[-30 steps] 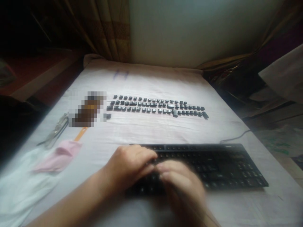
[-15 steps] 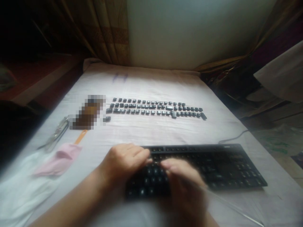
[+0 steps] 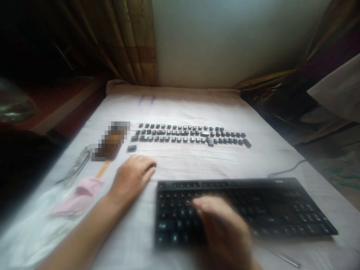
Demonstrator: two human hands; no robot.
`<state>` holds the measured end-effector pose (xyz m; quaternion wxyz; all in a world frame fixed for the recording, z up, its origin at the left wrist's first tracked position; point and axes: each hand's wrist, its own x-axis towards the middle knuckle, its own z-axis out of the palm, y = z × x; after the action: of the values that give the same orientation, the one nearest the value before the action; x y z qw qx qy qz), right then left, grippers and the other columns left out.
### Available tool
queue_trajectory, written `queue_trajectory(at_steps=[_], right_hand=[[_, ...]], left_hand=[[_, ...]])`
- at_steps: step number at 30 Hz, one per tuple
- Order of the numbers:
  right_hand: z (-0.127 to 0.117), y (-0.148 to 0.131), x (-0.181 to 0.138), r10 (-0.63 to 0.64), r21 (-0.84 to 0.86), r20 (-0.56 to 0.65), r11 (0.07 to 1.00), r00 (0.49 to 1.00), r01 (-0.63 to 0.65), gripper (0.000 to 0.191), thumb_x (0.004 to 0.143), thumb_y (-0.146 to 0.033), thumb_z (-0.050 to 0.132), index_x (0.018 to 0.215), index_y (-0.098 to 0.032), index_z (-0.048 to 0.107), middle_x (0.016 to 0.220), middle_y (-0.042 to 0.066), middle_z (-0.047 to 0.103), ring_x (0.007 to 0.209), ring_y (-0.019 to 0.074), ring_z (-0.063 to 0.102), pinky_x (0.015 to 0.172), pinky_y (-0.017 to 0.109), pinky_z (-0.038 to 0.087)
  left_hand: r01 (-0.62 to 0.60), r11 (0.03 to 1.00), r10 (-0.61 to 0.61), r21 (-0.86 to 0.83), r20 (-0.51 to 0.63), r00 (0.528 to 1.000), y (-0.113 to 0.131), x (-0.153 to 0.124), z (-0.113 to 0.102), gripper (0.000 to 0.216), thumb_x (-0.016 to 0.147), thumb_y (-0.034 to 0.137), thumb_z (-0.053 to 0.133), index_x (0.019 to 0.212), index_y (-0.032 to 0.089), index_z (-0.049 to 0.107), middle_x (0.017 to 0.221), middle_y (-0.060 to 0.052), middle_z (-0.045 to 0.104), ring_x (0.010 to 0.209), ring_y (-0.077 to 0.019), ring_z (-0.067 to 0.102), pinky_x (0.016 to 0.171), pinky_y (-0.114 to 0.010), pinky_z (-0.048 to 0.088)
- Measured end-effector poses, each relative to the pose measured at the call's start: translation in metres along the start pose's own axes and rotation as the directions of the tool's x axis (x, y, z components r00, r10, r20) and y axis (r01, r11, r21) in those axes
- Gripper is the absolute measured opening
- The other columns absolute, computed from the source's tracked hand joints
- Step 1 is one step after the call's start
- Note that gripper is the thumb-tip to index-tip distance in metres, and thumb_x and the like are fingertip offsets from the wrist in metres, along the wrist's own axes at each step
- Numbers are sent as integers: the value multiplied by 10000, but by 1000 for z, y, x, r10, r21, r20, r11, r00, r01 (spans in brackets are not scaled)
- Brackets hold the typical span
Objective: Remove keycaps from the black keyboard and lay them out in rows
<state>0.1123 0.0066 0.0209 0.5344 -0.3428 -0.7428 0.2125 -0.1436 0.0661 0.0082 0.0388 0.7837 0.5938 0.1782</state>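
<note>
My left hand (image 3: 135, 174) is closed in a pinch above the sheet, a small dark keycap (image 3: 153, 165) showing at its fingertips. Just beyond it lies a single wider keycap (image 3: 131, 148). Over the left half of a black keyboard (image 3: 270, 206), my right hand (image 3: 225, 225) is closed around a thin metal rod (image 3: 288, 258), whose far end sticks out at lower right. The rod's tip among the keys is hidden or too blurred to make out. Several loose black keycaps (image 3: 179, 139) lie in three rows beyond the keyboard.
At left are a pixelated brown object (image 3: 111, 142), a clear packet with thin tools (image 3: 80, 161), an orange strip (image 3: 102, 169), a pink cloth (image 3: 80, 197) and a white cloth (image 3: 36, 232). The keyboard's cable (image 3: 287, 170) runs off the right side. A curtain (image 3: 132, 41) hangs behind.
My left hand has left the keyboard and moved left and away from me, with a keycap at its fingertips. My right hand remains over the keys. The view has shifted slightly.
</note>
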Motion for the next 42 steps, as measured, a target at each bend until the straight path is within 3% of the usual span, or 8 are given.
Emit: queue_trajectory(at_steps=[7,15,23,32,37,40,42], right_hand=[[-2,2,-1,-17,-21,24,1000,1000,17,261,896,-35,563,1082,-204,631,895,71,756,802,182,749,684,282,640],[-2,3,-3,-4,4,25,1000,1000,4,291,885,-31,561,1097,-214,640,895,71,762,801,189,754,676,283,641],[-2,1,-1,-13,-18,22,1000,1000,13,278,886,-32,562,1084,-207,645,874,70,765,781,187,754,669,285,641],[-3,0,2,-16,-16,30,1000,999,17,266,895,-40,561,1080,-211,645,869,67,765,768,184,755,653,276,641],[-2,2,0,-31,-11,17,999,999,32,283,881,-22,566,1087,-202,639,882,68,761,779,174,749,671,262,636],[-2,3,0,-28,0,14,1000,999,28,291,872,-17,569,1089,-198,641,886,66,761,781,173,748,683,264,636],[-1,3,0,-31,3,16,1000,999,31,295,868,-17,575,1093,-195,643,888,65,763,785,174,748,689,263,636]], left_hand=[[17,998,-17,64,-7,1000,2,1,-2,220,927,258,573,1122,189,649,1054,-82,733,960,-256,661,834,-380,518],[14,994,-17,107,28,999,0,1,-3,113,933,278,575,1002,227,650,1003,-46,711,939,-229,650,801,-339,512],[-16,970,7,241,39,999,3,4,-4,165,961,285,543,1051,235,672,1011,-54,708,902,-232,646,727,-328,512],[-39,972,29,232,49,998,0,3,-2,181,949,273,556,1098,246,654,1023,-51,703,948,-233,634,731,-319,515],[-37,967,46,253,-27,999,-12,6,-7,223,975,290,497,1100,247,677,1027,-61,701,903,-232,628,730,-330,512],[40,955,3,294,-144,990,-27,13,-18,285,979,333,481,1149,241,691,1056,-92,690,934,-268,609,767,-376,509],[80,945,-30,317,-161,986,-37,18,-23,284,967,352,498,1134,260,709,1076,-94,683,962,-288,598,804,-409,498]])
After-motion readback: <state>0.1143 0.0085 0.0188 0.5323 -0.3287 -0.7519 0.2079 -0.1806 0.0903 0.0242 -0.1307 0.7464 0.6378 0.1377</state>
